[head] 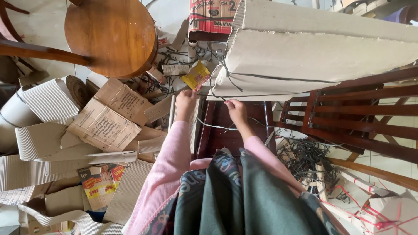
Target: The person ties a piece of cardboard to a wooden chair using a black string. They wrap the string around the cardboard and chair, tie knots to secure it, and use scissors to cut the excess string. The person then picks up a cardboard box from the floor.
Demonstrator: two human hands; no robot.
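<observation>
Both hands pinch dark string (244,95): left hand (186,101), right hand (236,109).

Pale tiled floor (35,19): strewn with flattened brown cardboard box pieces (104,124) and rolled grey corrugated cardboard sheets (41,102) at left. Dark wooden bench (226,130): carries a bundle of folded grey cardboard sheets (322,52) bound with thin dark string (261,78).
</observation>
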